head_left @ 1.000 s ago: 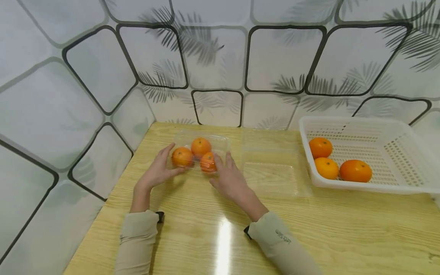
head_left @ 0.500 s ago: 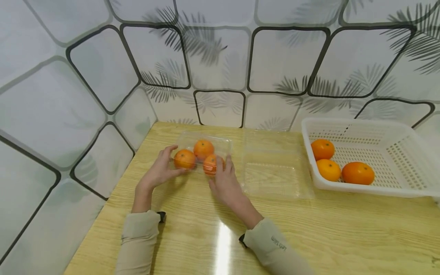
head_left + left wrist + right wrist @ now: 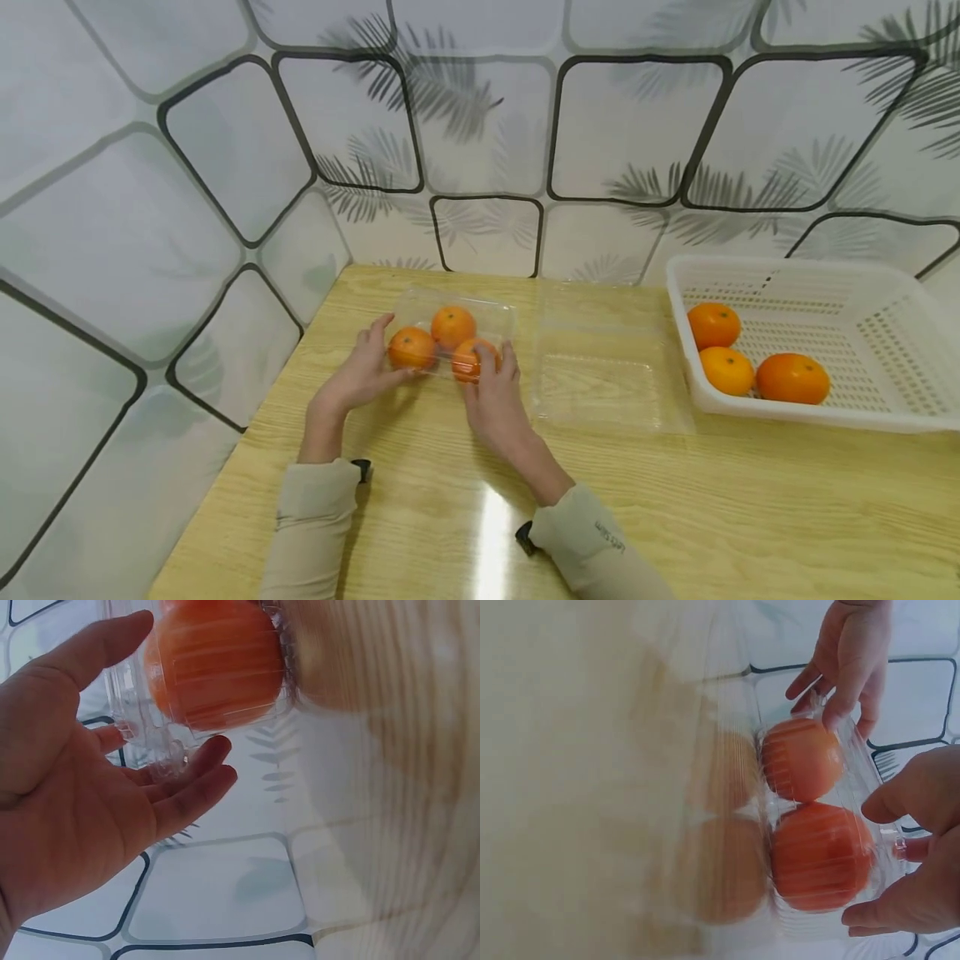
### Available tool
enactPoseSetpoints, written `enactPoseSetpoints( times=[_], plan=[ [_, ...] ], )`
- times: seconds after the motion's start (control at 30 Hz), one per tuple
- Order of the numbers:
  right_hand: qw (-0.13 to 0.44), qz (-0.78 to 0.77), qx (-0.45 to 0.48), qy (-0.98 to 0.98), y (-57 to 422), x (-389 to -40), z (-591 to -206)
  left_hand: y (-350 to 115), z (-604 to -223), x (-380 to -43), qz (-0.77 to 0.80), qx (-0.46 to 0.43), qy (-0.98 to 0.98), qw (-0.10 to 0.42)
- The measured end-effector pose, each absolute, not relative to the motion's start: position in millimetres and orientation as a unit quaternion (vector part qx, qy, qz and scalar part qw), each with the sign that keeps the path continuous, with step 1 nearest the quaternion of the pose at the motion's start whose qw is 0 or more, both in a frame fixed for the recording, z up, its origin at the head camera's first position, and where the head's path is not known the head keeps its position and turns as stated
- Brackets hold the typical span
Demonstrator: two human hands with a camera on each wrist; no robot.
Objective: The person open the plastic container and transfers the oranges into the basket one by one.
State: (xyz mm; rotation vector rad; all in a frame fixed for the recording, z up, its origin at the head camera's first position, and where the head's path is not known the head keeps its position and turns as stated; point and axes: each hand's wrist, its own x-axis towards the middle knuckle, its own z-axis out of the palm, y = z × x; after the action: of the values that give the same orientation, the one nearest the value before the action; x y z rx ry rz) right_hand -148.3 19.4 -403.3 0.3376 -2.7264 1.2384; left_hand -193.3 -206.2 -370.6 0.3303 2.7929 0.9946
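A clear plastic clamshell box (image 3: pixel 495 315) with 3 oranges (image 3: pixel 453 327) inside lies at the table's back left. Its lid covers the fruit. My left hand (image 3: pixel 356 375) holds the box at its left front corner; in the left wrist view, thumb (image 3: pixel 124 637) and fingers sit on either side of the plastic flange. At the right front corner is my right hand (image 3: pixel 497 408), thumb in front and fingertips over the lid beside an orange. The right wrist view shows that right hand (image 3: pixel 922 862) gripping the rim near a small tab.
Right of the box lies a second clear clamshell (image 3: pixel 600 392), unfolded flat on the wooden table (image 3: pixel 420 525). A white perforated basket (image 3: pixel 862 333) holding 3 oranges stands farther right. A patterned wall (image 3: pixel 487 150) rises directly behind the table and along its left side.
The filled box has slid slightly to the right with both hands on it. My right hand has shifted its hold a little at the front corner. The head view has turned slightly left.
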Motion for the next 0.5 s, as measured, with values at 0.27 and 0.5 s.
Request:
enactPoseSetpoints(
  times=[0.27,0.5],
  plan=[
    [0.132,0.423,0.138,-0.886,21,-148,-413,-200,-371,-187,0.294,0.110,0.943,0.110],
    [0.155,0.412,0.143,-0.887,23,-150,-415,-196,-368,-187,0.288,0.131,0.942,0.109]
  ],
)
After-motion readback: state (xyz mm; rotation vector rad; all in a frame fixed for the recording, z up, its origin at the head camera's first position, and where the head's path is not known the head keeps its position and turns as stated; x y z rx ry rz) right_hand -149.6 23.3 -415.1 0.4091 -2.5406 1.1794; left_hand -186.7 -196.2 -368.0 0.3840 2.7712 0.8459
